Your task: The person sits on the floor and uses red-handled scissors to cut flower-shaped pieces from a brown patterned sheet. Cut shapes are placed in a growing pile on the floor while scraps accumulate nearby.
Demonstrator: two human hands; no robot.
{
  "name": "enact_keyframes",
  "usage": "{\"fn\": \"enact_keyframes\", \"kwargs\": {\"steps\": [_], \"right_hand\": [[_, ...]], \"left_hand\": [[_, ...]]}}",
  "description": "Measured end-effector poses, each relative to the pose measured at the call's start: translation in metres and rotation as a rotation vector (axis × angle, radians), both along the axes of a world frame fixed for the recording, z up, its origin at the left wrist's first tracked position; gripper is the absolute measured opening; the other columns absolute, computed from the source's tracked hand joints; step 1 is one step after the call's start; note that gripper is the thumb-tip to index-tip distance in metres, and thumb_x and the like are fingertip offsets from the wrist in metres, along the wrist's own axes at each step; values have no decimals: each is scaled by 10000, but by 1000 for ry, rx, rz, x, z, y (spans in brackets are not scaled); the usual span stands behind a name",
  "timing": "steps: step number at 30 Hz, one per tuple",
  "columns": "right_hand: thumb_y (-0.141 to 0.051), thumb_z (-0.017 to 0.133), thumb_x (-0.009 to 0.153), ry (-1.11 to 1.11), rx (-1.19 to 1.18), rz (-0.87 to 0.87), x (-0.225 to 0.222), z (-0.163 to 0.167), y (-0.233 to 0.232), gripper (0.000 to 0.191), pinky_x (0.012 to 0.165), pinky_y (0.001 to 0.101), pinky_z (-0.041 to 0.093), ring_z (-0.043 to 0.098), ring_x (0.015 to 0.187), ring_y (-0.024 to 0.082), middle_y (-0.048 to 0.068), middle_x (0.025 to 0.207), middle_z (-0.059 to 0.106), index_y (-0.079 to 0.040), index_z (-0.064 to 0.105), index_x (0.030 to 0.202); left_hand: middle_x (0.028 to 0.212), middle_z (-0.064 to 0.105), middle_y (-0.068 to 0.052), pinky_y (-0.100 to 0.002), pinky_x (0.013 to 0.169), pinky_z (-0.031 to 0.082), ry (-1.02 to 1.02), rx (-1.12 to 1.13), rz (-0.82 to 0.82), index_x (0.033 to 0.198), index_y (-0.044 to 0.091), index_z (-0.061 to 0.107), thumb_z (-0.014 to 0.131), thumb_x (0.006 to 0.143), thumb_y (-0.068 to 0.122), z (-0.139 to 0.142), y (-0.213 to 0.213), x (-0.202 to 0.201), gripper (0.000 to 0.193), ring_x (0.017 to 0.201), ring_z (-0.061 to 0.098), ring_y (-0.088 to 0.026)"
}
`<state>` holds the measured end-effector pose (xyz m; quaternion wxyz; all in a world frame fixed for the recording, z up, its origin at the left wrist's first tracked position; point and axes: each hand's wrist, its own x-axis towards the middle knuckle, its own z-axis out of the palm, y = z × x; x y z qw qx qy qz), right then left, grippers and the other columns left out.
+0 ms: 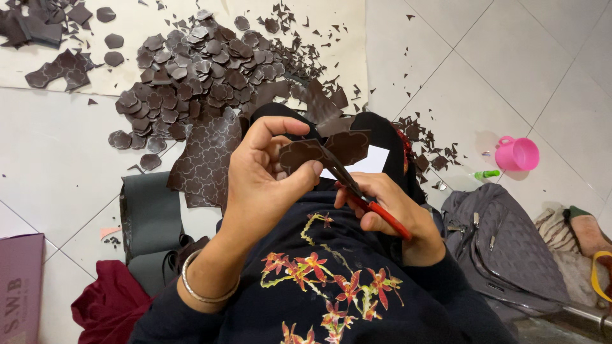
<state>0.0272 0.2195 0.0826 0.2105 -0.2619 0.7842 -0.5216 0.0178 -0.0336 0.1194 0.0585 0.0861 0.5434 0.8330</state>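
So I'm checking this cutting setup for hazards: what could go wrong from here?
1. The scissors in the right hand cut close to the left hand, whose fingers pinch the small brown piece; a slip might nick them.
2. The work is over the lap, so blade tips could snag the dark top.
3. Offcuts litter the tile floor, a possible slip hazard.
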Motion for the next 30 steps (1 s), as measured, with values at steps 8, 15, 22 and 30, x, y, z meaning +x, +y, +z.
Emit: {"fn": "enact_keyframes", "kwargs": {"steps": [8,15,22,30], "right_hand": [[-959,471,776,57,36,-52,2,-6,0,1029,577,253,467,578,646,94,29,821,652,-5,657,1111],[-941,465,804,89,20,-64,4,-5,-4,1010,563,254,475,577,630,99,30,825,649,4,631,1119],[-987,433,761,89,106,-23,0,0,2,988,600,261,433,555,636,103,9,709,562,-42,687,899],[-1032,396,715,60,70,-47,-1,-2,-1,1023,580,251,445,572,642,102,4,721,587,-39,625,805]], "left_hand": [[1027,711,-46,-164,709,532,-12,19,-4,1280,2,533,726,873,-94,0,2,-2,461,872,661,-37],[1046,744,-63,-193,812,572,-19,87,-10,1343,-2,481,711,876,-100,1,8,-2,530,947,706,-69],[1021,736,-88,-211,799,567,-16,23,-74,1407,-18,462,730,857,-106,3,1,-8,619,918,697,-86],[1012,736,-88,-215,790,578,-46,29,-96,1419,-11,444,726,828,-101,6,1,-10,661,907,705,-88]]}}
